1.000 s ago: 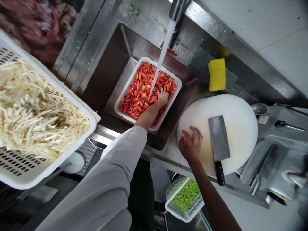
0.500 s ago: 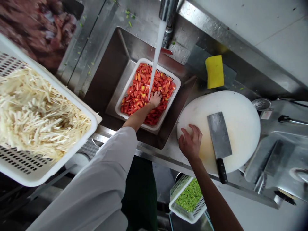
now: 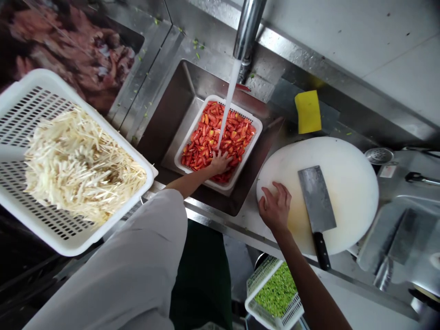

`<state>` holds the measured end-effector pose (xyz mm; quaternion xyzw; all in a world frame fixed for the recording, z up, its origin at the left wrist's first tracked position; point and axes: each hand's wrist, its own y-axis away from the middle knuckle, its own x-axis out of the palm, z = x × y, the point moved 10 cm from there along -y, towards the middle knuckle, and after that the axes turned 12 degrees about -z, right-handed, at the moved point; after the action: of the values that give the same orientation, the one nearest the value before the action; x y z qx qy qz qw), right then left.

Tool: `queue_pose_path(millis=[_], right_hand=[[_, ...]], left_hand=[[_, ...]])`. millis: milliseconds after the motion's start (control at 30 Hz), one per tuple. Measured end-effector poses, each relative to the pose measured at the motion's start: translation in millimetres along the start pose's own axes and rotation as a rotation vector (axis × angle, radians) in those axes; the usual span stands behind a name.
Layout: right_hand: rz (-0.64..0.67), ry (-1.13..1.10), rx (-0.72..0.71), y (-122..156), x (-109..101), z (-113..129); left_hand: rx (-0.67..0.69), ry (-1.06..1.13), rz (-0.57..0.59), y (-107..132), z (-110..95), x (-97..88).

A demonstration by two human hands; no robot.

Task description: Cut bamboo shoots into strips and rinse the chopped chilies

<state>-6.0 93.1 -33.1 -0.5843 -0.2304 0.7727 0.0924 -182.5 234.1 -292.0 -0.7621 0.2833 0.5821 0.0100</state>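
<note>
My left hand lies with spread fingers on cut red peppers, near the close side of their basket. That white plastic basket sits in a steel sink. Water pours from the faucet onto the peppers just beyond my fingertips. My right hand rests at the left edge of a round white cutting board, fingers loosely bent and apart, holding nothing. To its right a cleaver lies flat on the board, its black handle over the near edge.
A big white basket of pale shredded strips stands at left. Behind it, raw meat fills another basin. A yellow cloth lies behind the board. Below the counter is a basket of chopped greens.
My left hand has slid over the peppers toward the basket's near side, its fingers more spread. My right hand keeps its place on the board. The whole view has shifted slightly.
</note>
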Motion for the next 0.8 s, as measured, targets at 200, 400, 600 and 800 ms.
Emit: queue_pose_path(millis=[200,400,600,800], right_hand=[[0.022,-0.007,0.011,0.8,1.0,-1.2],[0.033,-0.017,0.016,1.9,1.1,-2.7],[0.016,-0.039,0.019,2.3,0.5,-2.1],[0.016,-0.028,0.045,3.7,2.2,-3.4]], left_hand=[[0.086,0.116,-0.111,-65.4,-40.5,-17.5],[0.176,0.116,-0.049,-91.8,-23.9,14.6],[0.173,0.08,-0.124,-92.2,27.1,5.6],[0.096,-0.025,-0.146,-60.9,64.8,-25.4]])
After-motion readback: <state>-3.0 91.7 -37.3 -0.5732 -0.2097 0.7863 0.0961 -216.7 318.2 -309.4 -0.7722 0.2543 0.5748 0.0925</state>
